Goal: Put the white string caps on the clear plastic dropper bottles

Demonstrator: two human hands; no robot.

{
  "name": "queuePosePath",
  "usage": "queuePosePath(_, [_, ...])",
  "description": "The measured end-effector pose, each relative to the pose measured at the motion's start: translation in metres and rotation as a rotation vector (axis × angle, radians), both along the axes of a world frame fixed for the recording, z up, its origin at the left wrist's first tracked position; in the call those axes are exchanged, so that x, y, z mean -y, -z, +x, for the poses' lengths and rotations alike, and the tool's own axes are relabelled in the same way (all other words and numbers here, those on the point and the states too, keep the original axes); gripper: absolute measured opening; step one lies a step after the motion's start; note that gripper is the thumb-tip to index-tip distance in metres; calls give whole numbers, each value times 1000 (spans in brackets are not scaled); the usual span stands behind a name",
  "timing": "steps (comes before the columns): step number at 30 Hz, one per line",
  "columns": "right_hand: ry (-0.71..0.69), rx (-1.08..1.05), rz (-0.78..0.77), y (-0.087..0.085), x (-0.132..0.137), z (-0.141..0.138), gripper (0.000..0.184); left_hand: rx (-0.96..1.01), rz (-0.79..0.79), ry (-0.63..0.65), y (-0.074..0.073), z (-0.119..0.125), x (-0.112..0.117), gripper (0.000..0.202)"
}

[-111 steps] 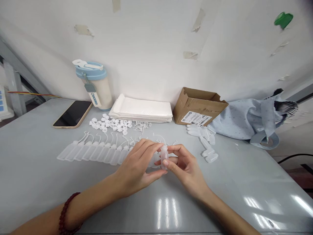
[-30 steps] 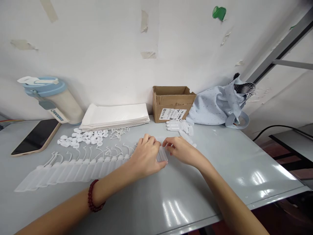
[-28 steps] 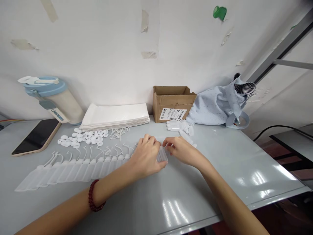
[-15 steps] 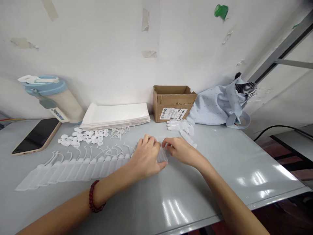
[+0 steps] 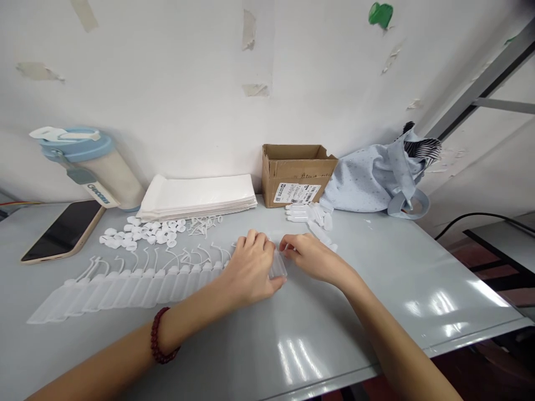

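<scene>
A row of flat, translucent plastic sleeves (image 5: 142, 289) with narrow necks lies overlapping on the table, thin white cords curling from many of their tops. My left hand (image 5: 253, 267) covers the right end of this row, its fingers bent over the tops and its thumb at the lower edge, gripping the last sleeves. Just right of it is my right hand (image 5: 311, 257), with thumb and forefinger pinched near the top of the end sleeve. Whatever lies between those fingertips is too small to make out. The sleeves beneath my left palm are hidden.
White round caps (image 5: 146, 233) and short white strips (image 5: 204, 225) lie behind the row. Farther back are white envelopes (image 5: 204, 192), a cardboard box (image 5: 298, 172), loose translucent sleeves (image 5: 311, 214) and a blue cloth bag (image 5: 368, 178). A phone (image 5: 62, 231) and tumbler (image 5: 100, 167) occupy the left.
My right hand has shifted very slightly to the right, away from my left hand. The left hand keeps its place over the sleeves.
</scene>
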State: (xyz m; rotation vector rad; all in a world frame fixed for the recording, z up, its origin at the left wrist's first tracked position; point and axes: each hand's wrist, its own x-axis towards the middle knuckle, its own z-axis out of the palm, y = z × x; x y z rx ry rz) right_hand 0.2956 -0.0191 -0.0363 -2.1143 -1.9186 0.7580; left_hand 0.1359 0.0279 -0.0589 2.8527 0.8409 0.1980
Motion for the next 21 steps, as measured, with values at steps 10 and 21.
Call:
queuePosePath(10, [12, 10, 2, -1, -1, -1, 25, 5, 0, 6, -2, 0, -1, 45])
queuePosePath(21, [114, 63, -4, -8, 2, 3, 19, 83, 2, -9, -10, -14, 1, 51])
